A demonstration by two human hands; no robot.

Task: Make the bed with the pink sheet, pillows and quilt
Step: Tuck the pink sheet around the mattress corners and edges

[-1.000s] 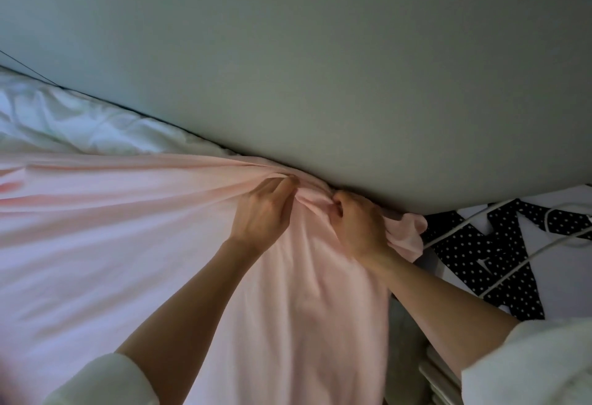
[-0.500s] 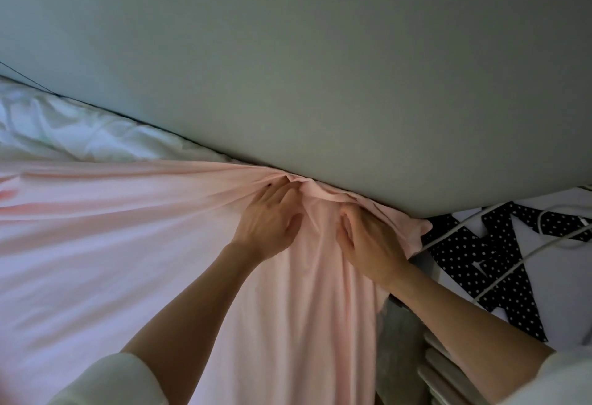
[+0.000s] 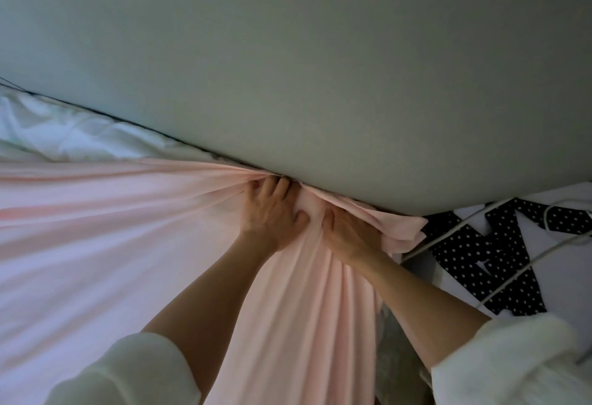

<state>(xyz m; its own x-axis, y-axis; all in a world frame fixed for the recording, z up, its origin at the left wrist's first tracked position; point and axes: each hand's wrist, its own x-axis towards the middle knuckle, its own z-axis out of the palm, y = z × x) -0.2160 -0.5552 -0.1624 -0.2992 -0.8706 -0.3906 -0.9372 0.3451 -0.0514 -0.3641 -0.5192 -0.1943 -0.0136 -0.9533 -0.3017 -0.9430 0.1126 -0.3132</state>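
Note:
The pink sheet (image 3: 105,244) covers the mattress from the left and gathers into tight folds at the corner against the wall. My left hand (image 3: 272,212) presses on the bunched sheet at that corner, its fingertips pushed into the gap by the wall. Just to its right, my right hand (image 3: 349,231) lies on the sheet with its fingers under a loose pink flap (image 3: 400,231) that sticks out past the corner. White bedding (image 3: 70,135) lies uncovered along the wall at the upper left. No pillows or quilt are in view.
A plain grey-green wall (image 3: 320,68) fills the upper half. To the right of the bed corner lies black polka-dot fabric (image 3: 493,251) on a white surface, crossed by white cables (image 3: 519,263). A dark gap drops beside the mattress at the lower right.
Both hands have pushed the gathered sheet further into the corner against the wall. The left fingers have gone from pinching to pressing flat, and the folds are drawn tighter.

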